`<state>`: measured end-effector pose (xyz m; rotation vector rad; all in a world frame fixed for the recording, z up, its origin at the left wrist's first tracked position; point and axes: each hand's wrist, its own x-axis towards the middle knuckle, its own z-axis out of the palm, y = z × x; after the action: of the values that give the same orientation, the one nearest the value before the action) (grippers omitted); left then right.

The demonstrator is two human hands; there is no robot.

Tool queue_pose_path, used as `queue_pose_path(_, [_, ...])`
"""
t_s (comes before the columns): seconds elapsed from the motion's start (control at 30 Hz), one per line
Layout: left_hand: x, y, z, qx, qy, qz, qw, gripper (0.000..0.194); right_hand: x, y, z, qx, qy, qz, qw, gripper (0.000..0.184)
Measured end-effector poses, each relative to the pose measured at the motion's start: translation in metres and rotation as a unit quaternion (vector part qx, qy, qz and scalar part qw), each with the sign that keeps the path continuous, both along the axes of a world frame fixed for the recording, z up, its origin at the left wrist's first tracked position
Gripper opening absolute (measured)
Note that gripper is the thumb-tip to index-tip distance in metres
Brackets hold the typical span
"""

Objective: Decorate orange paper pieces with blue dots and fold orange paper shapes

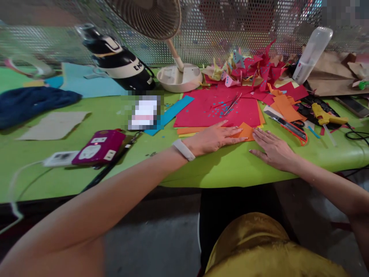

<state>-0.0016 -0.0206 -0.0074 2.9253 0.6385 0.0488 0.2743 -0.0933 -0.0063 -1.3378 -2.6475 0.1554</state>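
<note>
A small folded piece of orange paper [245,130] lies at the near edge of a stack of coloured sheets. My left hand [211,137] rests flat across its left side, fingers stretched out. From the right, my right hand [272,150] touches its edge with extended fingertips, thumb apart. Behind my hands is the red paper [198,107], with blue confetti dots [220,109] and tweezers [234,103] on it. Orange and yellow sheets show beneath the red one. The part of the orange piece under my left fingers is hidden.
Folded paper shapes [253,69] pile up behind the sheets. To the right lie a utility knife [288,125], a yellow glue gun [325,115] and orange strips [286,107]. On the left are a phone [145,111], a purple power adapter [99,148], a black bottle [123,63] and a fan [178,77].
</note>
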Motion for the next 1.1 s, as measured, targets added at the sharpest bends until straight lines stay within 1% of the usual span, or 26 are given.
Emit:
queue_pose_path(0.2, [0.002, -0.009, -0.001, 0.028, -0.002, 0.024, 0.999, 0.063, 0.0, 0.001, 0.0, 0.002, -0.02, -0.004, 1.0, 0.068])
queue_pose_path(0.3, [-0.002, -0.014, 0.0, 0.042, 0.002, 0.032, 0.999, 0.065, 0.0, 0.002, 0.0, -0.001, -0.021, -0.003, 1.0, 0.067])
queue_pose_path(0.4, [-0.016, -0.02, -0.002, 0.056, 0.016, 0.043, 0.997, 0.071, 0.001, 0.003, 0.0, -0.007, -0.015, -0.001, 1.0, 0.067])
queue_pose_path(0.53, [-0.044, -0.029, -0.007, 0.067, 0.025, 0.077, 0.994, 0.075, 0.001, 0.004, -0.002, -0.008, -0.01, 0.002, 1.0, 0.068])
queue_pose_path(0.63, [-0.059, -0.035, -0.009, 0.073, 0.056, 0.092, 0.992, 0.078, 0.001, 0.005, -0.002, -0.007, -0.018, 0.0, 1.0, 0.068])
queue_pose_path(0.73, [-0.067, -0.037, -0.006, 0.071, 0.085, 0.101, 0.989, 0.08, 0.001, 0.006, -0.003, -0.004, -0.022, 0.0, 1.0, 0.068])
queue_pose_path(0.8, [-0.068, -0.038, -0.001, 0.07, 0.09, 0.107, 0.988, 0.078, 0.001, 0.006, -0.003, -0.003, -0.026, 0.002, 1.0, 0.068])
queue_pose_path(0.87, [-0.067, -0.042, 0.007, 0.076, 0.071, 0.118, 0.988, 0.069, 0.0, 0.006, -0.003, -0.001, -0.033, 0.003, 0.999, 0.068])
queue_pose_path(0.93, [-0.058, -0.046, 0.015, 0.088, 0.023, 0.139, 0.986, 0.051, -0.001, 0.006, -0.002, 0.004, -0.042, 0.004, 0.999, 0.068])
queue_pose_path(1.0, [-0.042, -0.049, 0.022, 0.097, -0.039, 0.175, 0.979, 0.039, -0.002, 0.005, -0.001, 0.009, -0.053, 0.003, 0.999, 0.068])
queue_pose_path(1.07, [-0.018, -0.048, 0.025, 0.091, -0.107, 0.209, 0.968, 0.036, -0.003, 0.004, 0.001, 0.009, -0.063, 0.002, 0.998, 0.067])
queue_pose_path(1.1, [-0.005, -0.046, 0.024, 0.08, -0.137, 0.214, 0.964, 0.037, -0.004, 0.004, 0.002, 0.01, -0.067, 0.001, 0.998, 0.066])
